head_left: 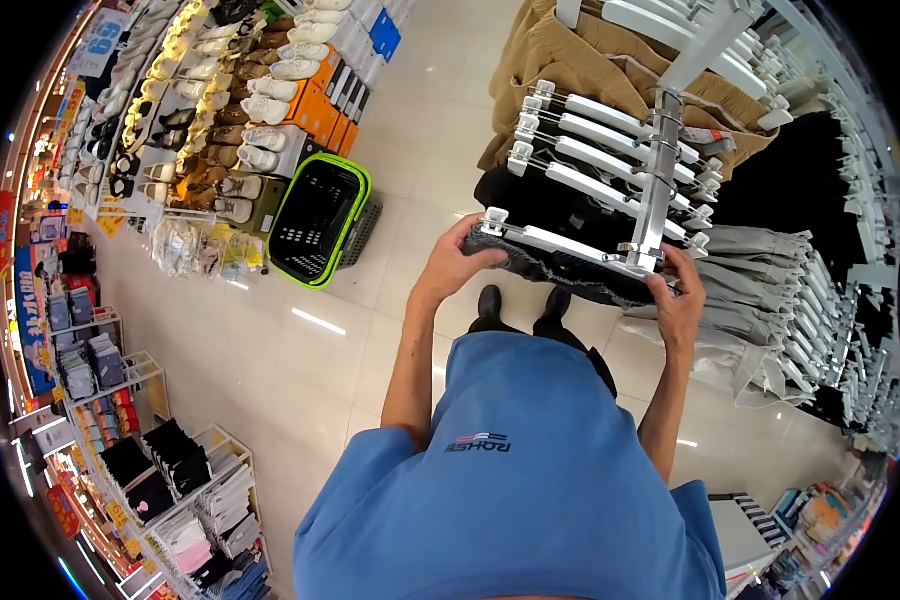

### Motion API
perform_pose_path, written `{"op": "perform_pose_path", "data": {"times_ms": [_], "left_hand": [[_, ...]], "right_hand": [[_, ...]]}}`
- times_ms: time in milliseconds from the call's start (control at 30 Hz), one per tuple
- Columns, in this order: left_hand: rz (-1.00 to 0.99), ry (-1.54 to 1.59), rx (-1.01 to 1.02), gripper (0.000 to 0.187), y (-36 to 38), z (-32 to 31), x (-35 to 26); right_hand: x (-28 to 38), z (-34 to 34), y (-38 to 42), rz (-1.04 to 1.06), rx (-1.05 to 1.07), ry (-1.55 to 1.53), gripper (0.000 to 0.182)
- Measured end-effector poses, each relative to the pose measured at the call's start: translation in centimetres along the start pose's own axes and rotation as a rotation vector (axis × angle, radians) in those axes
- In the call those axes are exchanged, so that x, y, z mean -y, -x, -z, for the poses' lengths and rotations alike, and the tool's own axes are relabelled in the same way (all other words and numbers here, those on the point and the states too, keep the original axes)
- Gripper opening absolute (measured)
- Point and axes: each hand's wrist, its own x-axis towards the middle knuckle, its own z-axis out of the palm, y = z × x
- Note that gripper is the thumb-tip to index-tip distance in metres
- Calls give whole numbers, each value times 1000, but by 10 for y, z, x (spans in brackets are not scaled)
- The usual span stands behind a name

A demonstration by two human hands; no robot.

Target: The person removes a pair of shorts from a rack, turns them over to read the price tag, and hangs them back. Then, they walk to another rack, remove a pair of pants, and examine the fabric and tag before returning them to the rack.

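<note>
Rough-edged dark-grey cloth garment (555, 266), smooth white bar-shaped plastic hanger (565, 243), shiny silver metal rail (660, 165), glossy cream tiled floor (270, 350)

2 hands (458, 268), 1 dark garment (570, 272), 1 basket (310, 225), 2 worn shoes (489, 302)

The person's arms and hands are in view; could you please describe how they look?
Loose blue short sleeves of a shirt bearing a small logo leave the forearms bare. Neither the left hand nor the right hand wears a glove, and no watch shows.
</note>
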Motion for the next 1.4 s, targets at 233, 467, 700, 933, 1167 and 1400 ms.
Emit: {"op": "perform_pose_path", "data": {"times_ms": [233,467,700,933,1167,1400], "left_hand": [[-10,-51,45,60,2,3,6],[296,-185,229,39,9,18,31],[252,-287,276,39,21,24,64],[233,-218,105,31,46,16,132],[182,-243,28,45,81,-22,175],[299,-151,-102,48,104,-43,186]], "right_hand": [[-14,-1,16,-32,-135,-103,42],[-64,-15,48,-231,-191,-256,61],[-83,-11,62,-303,-76,-419,68],[-127,-8,82,-497,232,-333,41],[-143,-9,103,-491,282,-441,48],[-146,-24,134,-500,410,-340,44]]}}
